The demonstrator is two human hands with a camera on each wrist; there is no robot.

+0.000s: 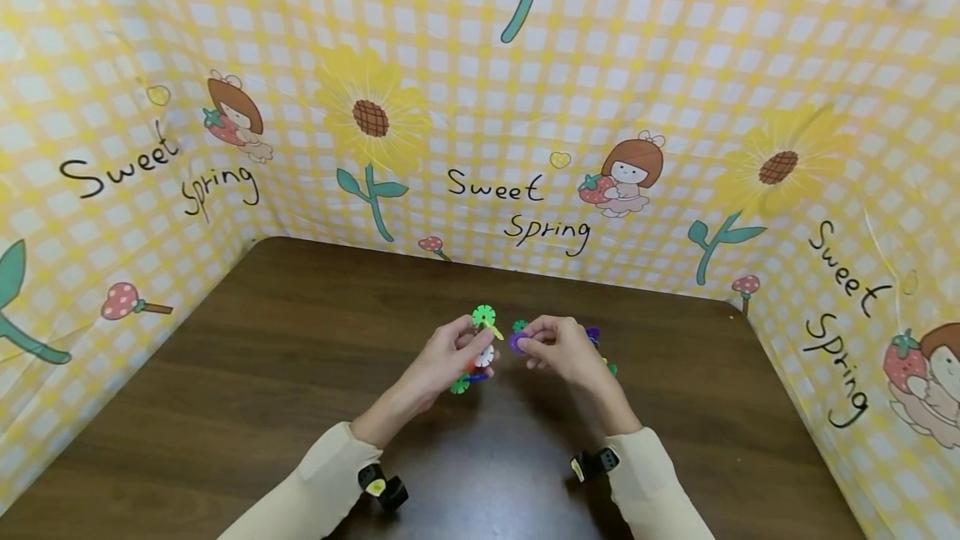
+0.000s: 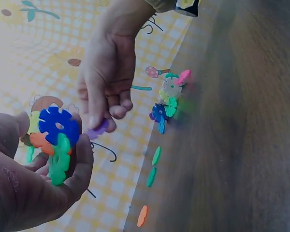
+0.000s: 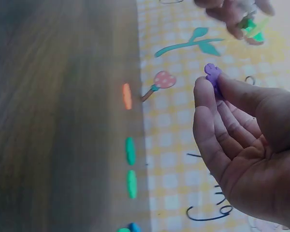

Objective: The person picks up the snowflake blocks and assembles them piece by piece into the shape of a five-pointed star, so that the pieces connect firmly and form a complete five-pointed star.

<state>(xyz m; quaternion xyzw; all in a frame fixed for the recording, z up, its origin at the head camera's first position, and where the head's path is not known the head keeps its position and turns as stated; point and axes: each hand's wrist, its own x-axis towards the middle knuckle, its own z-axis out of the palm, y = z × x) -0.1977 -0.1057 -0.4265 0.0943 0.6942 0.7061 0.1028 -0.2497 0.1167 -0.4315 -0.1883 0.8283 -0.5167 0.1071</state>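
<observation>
My left hand (image 1: pixel 448 357) grips a cluster of joined plastic snowflake discs. In the left wrist view, this cluster shows a blue disc (image 2: pixel 58 124), an orange disc (image 2: pixel 40 141) and a green disc (image 2: pixel 59 164); the head view adds a white disc (image 1: pixel 486 356) and a bright green disc (image 1: pixel 483 315) at its top. Between thumb and index finger, my right hand (image 1: pixel 566 350) pinches a single purple snowflake disc (image 3: pixel 212 72). A small gap separates the purple disc from the cluster in the head view. The fingers partly cover both.
Behind the right hand, a second cluster of joined discs (image 2: pixel 171 87) rests on the brown wooden table (image 1: pixel 225 407). Loose orange (image 3: pixel 127 96), dark green (image 3: pixel 130 151) and lighter green (image 3: pixel 131 183) discs lie in a row. Checked yellow cloth (image 1: pixel 480 107) walls the table's back and sides.
</observation>
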